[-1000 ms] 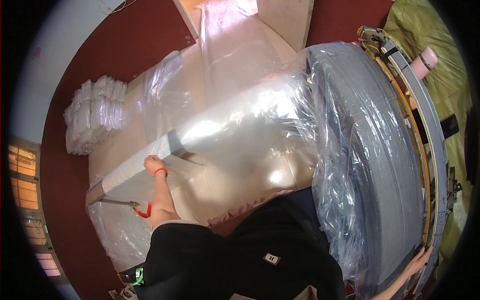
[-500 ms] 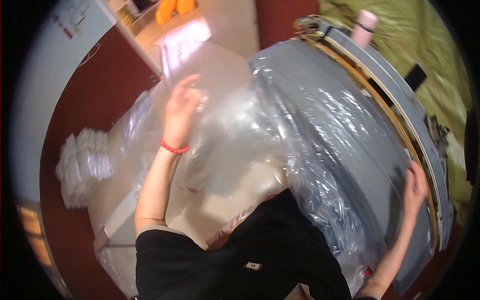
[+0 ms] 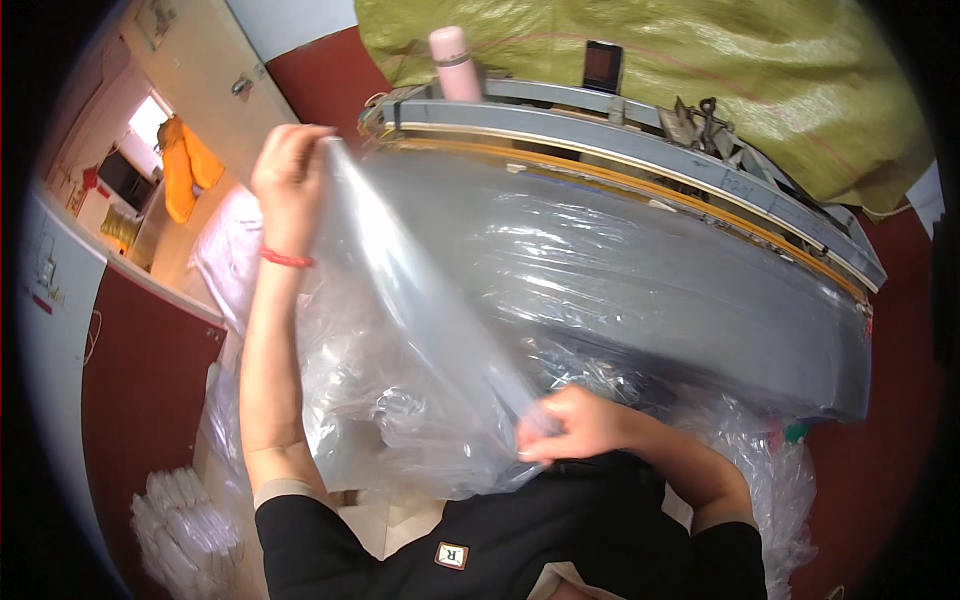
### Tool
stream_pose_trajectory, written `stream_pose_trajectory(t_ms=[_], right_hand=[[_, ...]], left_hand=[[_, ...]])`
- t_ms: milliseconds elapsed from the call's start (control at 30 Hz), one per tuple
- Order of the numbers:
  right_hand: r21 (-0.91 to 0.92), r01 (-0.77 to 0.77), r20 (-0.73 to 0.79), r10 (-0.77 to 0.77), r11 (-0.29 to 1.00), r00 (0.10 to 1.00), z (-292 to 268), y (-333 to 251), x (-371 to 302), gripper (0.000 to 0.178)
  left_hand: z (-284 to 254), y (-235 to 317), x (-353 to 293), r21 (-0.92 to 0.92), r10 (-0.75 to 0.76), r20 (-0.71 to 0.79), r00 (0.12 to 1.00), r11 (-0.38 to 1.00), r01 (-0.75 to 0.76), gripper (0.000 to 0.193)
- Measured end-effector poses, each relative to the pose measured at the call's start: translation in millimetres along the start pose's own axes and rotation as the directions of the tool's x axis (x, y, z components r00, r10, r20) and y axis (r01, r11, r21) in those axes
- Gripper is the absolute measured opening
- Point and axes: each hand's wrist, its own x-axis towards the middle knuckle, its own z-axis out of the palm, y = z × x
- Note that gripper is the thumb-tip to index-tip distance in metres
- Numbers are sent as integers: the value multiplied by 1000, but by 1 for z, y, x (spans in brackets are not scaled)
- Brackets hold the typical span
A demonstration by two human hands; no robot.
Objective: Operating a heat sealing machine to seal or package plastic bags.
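A clear plastic sheet is stretched slantwise between my two hands. My left hand, raised at the upper left with a red bead bracelet on the wrist, is closed on its upper edge. Close to my body, my right hand pinches the sheet's other end. The sheet hangs in front of a long grey work table, which has more crinkled clear plastic lying over its near edge. Some of the table's left part shows only through the film.
Along the table's back run a grey metal rail and an orange strip. A pink bottle and a dark phone-like object stand there before a green woven sheet. Bundled clear bags lie lower left, near an open door.
My view has turned right toward the table. My right hand has come off the table's far right side to in front of my body, and the sheet is now stretched between both hands.
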Motion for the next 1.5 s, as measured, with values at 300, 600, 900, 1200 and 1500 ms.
stream_pose_trajectory(t_ms=[300,600,900,1200,1500], right_hand=[[-172,-373,-968,-227,912,-107,-72,-6,-302,3],[-317,-626,-601,-662,712,-449,-122,39,-457,21],[165,-410,-714,-178,897,-678,-110,98,-453,28],[368,-713,-777,-225,597,-588,-105,63,-441,28],[441,-788,-678,-416,430,-606,-235,76,-410,28]], left_hand=[[75,51,-22,-626,-300,404,864,598,500,10],[225,140,-66,-472,-94,807,583,489,733,18],[257,140,-107,-378,-137,844,519,535,756,17],[257,127,-115,-427,-154,839,522,407,807,17],[255,134,-116,-453,-191,822,537,354,818,19]])
